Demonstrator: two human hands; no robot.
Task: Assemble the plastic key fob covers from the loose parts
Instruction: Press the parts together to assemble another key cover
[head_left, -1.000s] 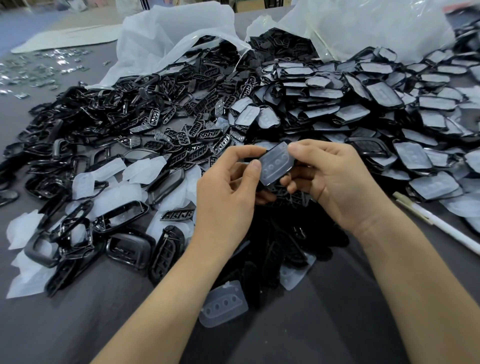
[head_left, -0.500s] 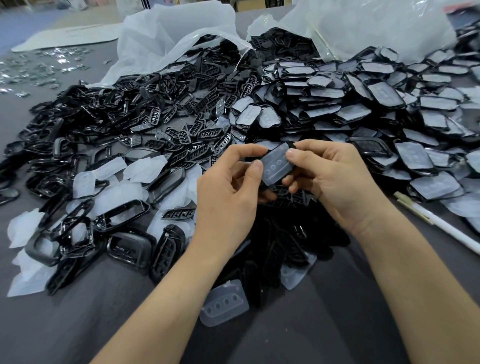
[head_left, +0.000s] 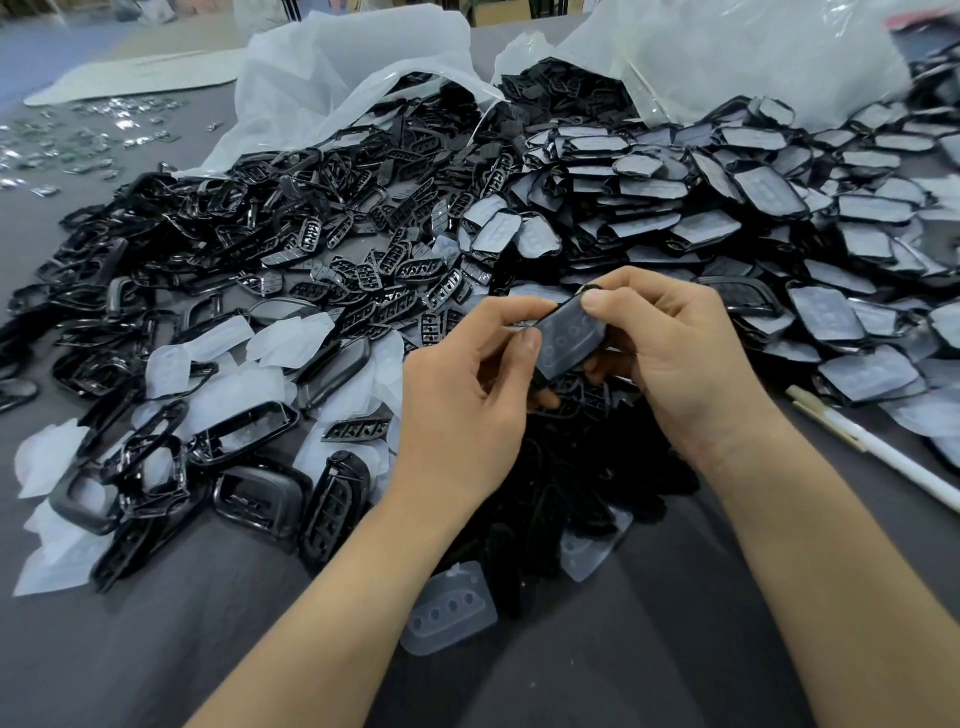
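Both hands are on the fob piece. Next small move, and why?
Probably press the translucent button pad home with both thumbs: the left hand and right hand pinch it at opposite ends, thumbs on its face.

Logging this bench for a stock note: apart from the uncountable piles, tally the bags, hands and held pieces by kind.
Plastic bags: 2 (white bag, clear bag)
Hands: 2 (left hand, right hand)
Held key fob cover, in both hands' grip: 1
Total: 5
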